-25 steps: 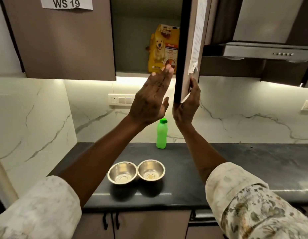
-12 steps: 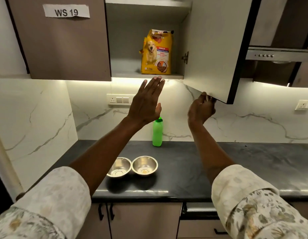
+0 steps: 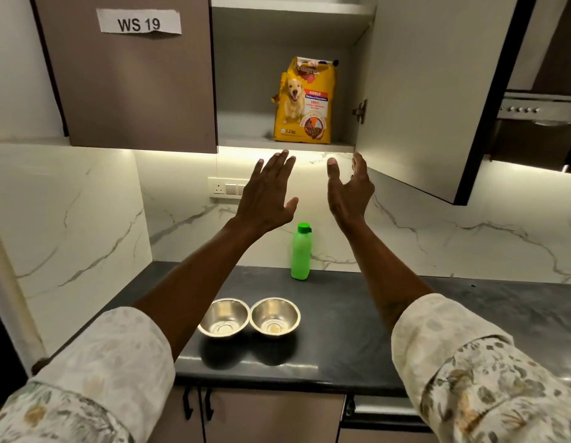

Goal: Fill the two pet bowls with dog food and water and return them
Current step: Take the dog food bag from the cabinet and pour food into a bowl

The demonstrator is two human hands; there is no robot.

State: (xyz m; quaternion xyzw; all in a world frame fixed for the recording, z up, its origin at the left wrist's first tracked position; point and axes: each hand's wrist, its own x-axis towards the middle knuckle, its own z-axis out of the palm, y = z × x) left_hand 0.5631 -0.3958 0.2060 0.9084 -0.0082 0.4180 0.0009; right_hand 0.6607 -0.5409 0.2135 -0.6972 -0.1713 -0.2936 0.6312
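A yellow dog food bag (image 3: pixel 303 102) stands upright on the lower shelf of the open wall cabinet. Just below that shelf, my left hand (image 3: pixel 265 195) and my right hand (image 3: pixel 349 191) are both raised with fingers apart, holding nothing and touching nothing. Two empty steel bowls sit side by side on the dark counter: the left bowl (image 3: pixel 225 316) and the right bowl (image 3: pixel 275 314). A green water bottle (image 3: pixel 301 252) with its cap on stands upright against the marble wall behind them.
The cabinet door (image 3: pixel 431 91) hangs swung open to the right of the shelf. The neighbouring closed door carries a "WS 19" label (image 3: pixel 138 23). A range hood (image 3: pixel 540 107) is at far right, a switch plate (image 3: pixel 226 188) on the wall, drawers below the counter (image 3: pixel 405 330).
The cabinet door has swung fully open. My right hand has let go of its lower edge and moved left, up beside my left hand under the shelf.
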